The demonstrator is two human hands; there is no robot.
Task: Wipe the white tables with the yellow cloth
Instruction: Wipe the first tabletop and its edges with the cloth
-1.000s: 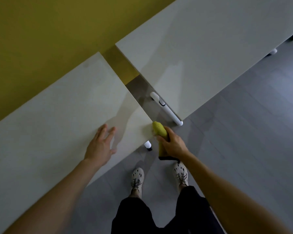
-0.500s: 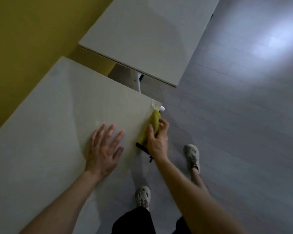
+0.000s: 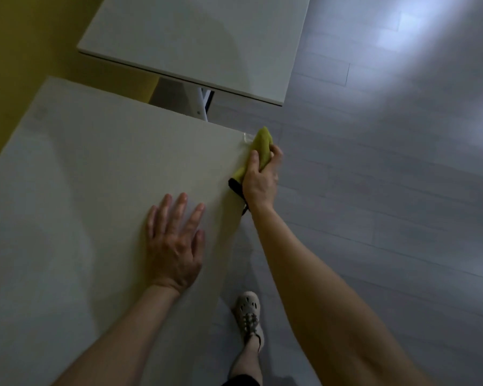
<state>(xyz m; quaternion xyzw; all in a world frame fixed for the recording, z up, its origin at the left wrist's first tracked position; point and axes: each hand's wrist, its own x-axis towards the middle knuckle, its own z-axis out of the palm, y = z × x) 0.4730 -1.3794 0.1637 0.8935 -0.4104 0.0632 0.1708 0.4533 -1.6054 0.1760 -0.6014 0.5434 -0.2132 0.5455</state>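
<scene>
My right hand (image 3: 260,179) grips a bunched yellow cloth (image 3: 262,144) with a dark trim against the near right corner edge of the closer white table (image 3: 95,176). The cloth's tip sticks out past the corner, beside a bit of clear tape. Flat on this tabletop lies my left hand (image 3: 176,240), fingers spread, a short way left of the right hand. A second white table (image 3: 201,37) stands beyond a narrow gap, further away.
A yellow wall (image 3: 17,51) runs along the far left side of both tables. Grey plank floor (image 3: 388,190) stretches to the right. White table legs (image 3: 202,104) show in the gap. My foot in a pale shoe (image 3: 248,313) stands by the table's edge.
The view has swung so the near table's corner sits more central. My right hand with the cloth has stayed on the corner edge; my left hand lies flat as before.
</scene>
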